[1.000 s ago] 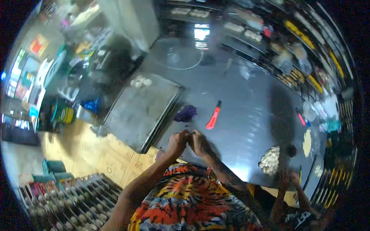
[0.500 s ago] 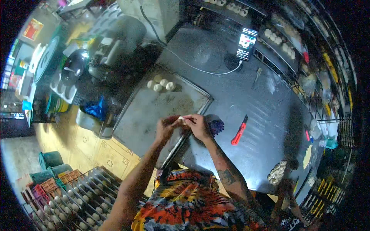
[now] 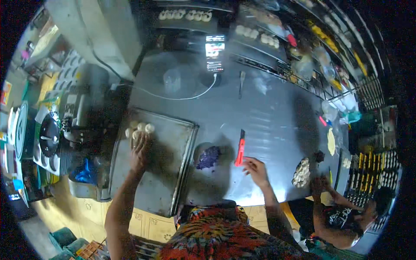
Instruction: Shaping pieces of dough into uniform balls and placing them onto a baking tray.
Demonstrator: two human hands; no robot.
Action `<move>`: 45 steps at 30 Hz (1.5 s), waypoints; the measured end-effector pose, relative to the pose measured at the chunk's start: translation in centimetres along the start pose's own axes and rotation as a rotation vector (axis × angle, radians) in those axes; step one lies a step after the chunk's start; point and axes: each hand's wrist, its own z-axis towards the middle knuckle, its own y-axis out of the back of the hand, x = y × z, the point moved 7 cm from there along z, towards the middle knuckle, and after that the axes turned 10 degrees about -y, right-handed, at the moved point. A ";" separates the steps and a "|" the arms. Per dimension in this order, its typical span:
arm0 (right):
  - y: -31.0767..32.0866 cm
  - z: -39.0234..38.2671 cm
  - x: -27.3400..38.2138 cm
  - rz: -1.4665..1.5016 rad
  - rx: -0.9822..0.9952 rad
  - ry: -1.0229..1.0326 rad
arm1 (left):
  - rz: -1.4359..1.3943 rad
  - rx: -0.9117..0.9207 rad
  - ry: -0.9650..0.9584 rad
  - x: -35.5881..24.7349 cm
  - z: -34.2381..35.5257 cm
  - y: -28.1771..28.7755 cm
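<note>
My left hand (image 3: 139, 152) reaches onto the dark metal tray (image 3: 160, 182), its fingertips closed around a small white dough ball partly hidden beneath them. A few more pale dough balls (image 3: 149, 128) sit close together just beyond those fingers. My right hand (image 3: 256, 171) is over the grey worktop, empty, fingers loosely bent and apart. Its fingertips are close to the lower end of a red utility knife (image 3: 240, 151), whose dark blade end points away from me. Between tray and knife lies a heap of purple filling (image 3: 208, 157).
A phone (image 3: 214, 53) with a white cable stands at the back, near a small brush or spatula (image 3: 242, 84). Lumpy pale dough (image 3: 301, 172) lies at right, beside a co-worker's arms (image 3: 323, 190). Racks with trays of dough balls (image 3: 258, 35) line the back and right.
My hands, which were together at a piece of dough, have parted. The left has gone to the dough balls on the tray, the right toward the knife. The view has swung right.
</note>
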 end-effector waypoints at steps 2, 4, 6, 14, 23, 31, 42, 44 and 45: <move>9.0 0.0 -2.0 -0.013 -0.163 0.101 | 0.051 0.106 0.076 0.2 0.5 -0.2; 17.5 -0.3 -1.4 -0.191 -0.265 0.544 | 0.104 0.158 0.134 -0.9 0.5 0.6; 27.5 0.8 -3.6 -0.484 -0.487 0.292 | -0.181 -0.126 0.394 -2.1 -0.7 3.6; 44.1 -1.6 -10.0 -0.946 -0.839 -0.100 | -0.612 -0.346 0.888 -22.5 -8.1 4.8; 42.7 -0.3 -3.1 -0.912 -0.954 0.191 | -0.882 -0.131 0.754 -31.4 -2.8 0.8; 1.4 -2.1 -1.0 -0.063 0.138 0.308 | -1.222 0.082 0.572 -35.1 4.7 -7.5; -10.2 7.4 1.9 -0.433 -0.027 0.597 | -1.705 -0.184 0.766 -23.4 3.4 -5.2; -10.4 8.1 1.5 -0.354 0.052 0.593 | -1.728 -0.210 0.755 -22.7 4.4 -5.6; -10.5 8.3 1.4 -0.429 0.045 0.613 | -1.767 -0.200 0.780 -22.8 4.7 -6.4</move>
